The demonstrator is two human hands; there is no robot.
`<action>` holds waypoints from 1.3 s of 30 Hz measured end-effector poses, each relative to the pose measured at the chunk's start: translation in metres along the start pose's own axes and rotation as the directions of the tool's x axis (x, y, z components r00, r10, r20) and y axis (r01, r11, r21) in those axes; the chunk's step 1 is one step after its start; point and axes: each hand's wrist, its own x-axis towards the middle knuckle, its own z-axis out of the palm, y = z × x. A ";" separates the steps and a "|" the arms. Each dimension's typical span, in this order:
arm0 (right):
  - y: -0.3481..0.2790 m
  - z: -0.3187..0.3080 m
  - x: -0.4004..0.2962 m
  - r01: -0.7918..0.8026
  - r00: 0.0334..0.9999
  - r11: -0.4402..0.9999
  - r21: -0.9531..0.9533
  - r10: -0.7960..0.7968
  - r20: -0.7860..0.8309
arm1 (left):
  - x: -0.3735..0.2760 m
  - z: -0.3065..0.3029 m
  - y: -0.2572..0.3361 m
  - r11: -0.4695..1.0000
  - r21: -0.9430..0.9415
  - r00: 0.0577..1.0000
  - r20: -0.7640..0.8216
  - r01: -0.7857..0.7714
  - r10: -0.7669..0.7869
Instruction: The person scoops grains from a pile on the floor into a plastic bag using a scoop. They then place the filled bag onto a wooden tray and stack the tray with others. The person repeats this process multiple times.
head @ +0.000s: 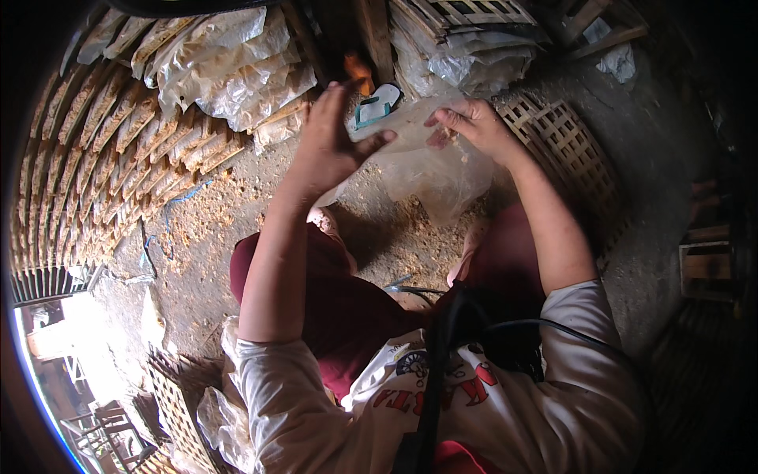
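A thin, cloudy plastic sheet (438, 178) hangs crumpled over the floor before my knees. My right hand (477, 127) pinches its upper edge between thumb and fingers, and some brownish bits cling to the plastic there. To the left, my left hand (331, 145) is raised with thumb and fingers apart and nothing visible in it. The sheet's left part passes behind or beside that hand; contact cannot be told. Beyond the sheet lies a white and teal sandal (374, 108), partly covered by the plastic.
Stacked trays (89, 148) with crumb-covered edges rise at left, plastic sheets (225, 65) draped over them. Woven bamboo trays (574, 145) lean at right. Another plastic-layered stack (474, 59) stands ahead. Crumbs and blue cord (189, 192) litter the concrete floor (207, 260). A black cable (551, 323) crosses my body.
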 end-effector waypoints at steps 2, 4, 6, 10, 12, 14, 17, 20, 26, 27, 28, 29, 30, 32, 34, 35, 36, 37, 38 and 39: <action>0.001 0.003 -0.002 0.005 0.999 1.000 0.005 -0.005 0.037 | 0.000 0.013 0.003 0.991 0.094 0.991 0.099 -0.099 0.090; 0.005 0.000 -0.002 0.055 0.996 0.998 -0.033 -0.053 0.071 | 0.005 0.014 0.006 0.976 -0.171 0.948 0.308 0.137 -0.079; 0.005 -0.007 -0.004 -0.002 0.995 0.995 -0.099 0.011 0.094 | 0.009 0.017 0.004 0.924 -0.351 0.946 0.324 0.150 -0.030; -0.004 0.006 -0.006 0.150 0.989 0.988 -0.020 -0.151 -0.008 | 0.011 0.009 0.005 0.843 -0.402 0.876 0.458 0.356 -0.151; -0.007 0.015 -0.004 0.161 0.987 0.984 -0.078 -0.161 -0.001 | 0.009 0.009 0.010 0.833 -0.413 0.869 0.470 0.369 -0.152; -0.003 0.022 -0.001 0.166 0.986 0.978 -0.126 -0.165 0.015 | 0.006 0.014 0.011 0.838 -0.387 0.847 0.509 0.385 -0.154; 0.007 0.018 0.003 -0.034 0.998 0.983 -0.179 0.043 0.045 | 0.002 0.020 0.016 0.839 -0.415 0.865 0.487 0.352 -0.122; 0.019 -0.001 0.007 0.079 0.960 0.985 -0.154 -0.117 -0.256 | 0.007 0.018 0.013 0.878 -0.355 0.885 0.443 0.321 -0.144; 0.003 0.013 0.007 0.110 0.992 0.993 0.030 -0.108 -0.071 | 0.009 0.008 0.010 0.877 -0.336 0.886 0.424 0.344 -0.185; 0.008 0.017 0.009 0.093 0.995 0.993 0.072 -0.094 0.014 | 0.009 0.009 0.010 0.885 -0.328 0.893 0.413 0.330 -0.180; 0.010 0.023 0.009 0.083 0.996 0.994 0.064 -0.082 -0.033 | 0.008 0.010 0.009 0.894 -0.319 0.899 0.402 0.315 -0.174; 0.013 0.022 0.009 0.078 0.997 0.996 0.031 -0.078 -0.010 | 0.007 0.012 0.008 0.956 -0.232 0.958 0.261 0.180 -0.117; 0.015 0.021 0.011 0.075 0.997 0.997 -0.004 -0.075 0.013 | 0.006 0.014 0.007 0.991 -0.121 0.992 0.121 0.051 -0.036; 0.017 0.020 0.011 0.083 0.996 0.994 -0.073 -0.081 0.027 | 0.007 0.016 0.007 0.995 0.020 0.995 0.007 -0.100 0.100; 0.010 0.026 0.011 0.102 0.995 0.985 -0.137 -0.101 0.016 | 0.010 0.016 0.006 0.985 0.047 0.986 0.039 -0.165 0.163; 0.007 0.028 0.010 0.075 0.997 0.991 -0.106 -0.072 0.033 | 0.011 0.017 0.005 0.993 0.053 0.991 0.089 -0.101 0.096; 0.005 0.031 0.009 0.047 0.998 0.996 -0.079 -0.043 0.051 | 0.011 0.020 0.004 0.997 0.061 0.990 0.135 -0.037 0.028; 0.004 0.032 0.009 0.018 0.997 0.999 -0.052 -0.014 0.071 | 0.011 0.022 0.002 0.997 0.072 0.983 0.179 0.028 -0.040; 0.005 0.034 0.009 -0.017 0.996 0.999 -0.045 0.021 0.083 | 0.012 0.024 -0.001 0.992 0.127 0.993 0.119 -0.015 0.000; 0.006 0.034 0.009 -0.053 0.995 0.998 -0.040 0.056 0.088 | 0.013 0.024 -0.001 0.990 0.141 0.995 0.094 -0.002 -0.012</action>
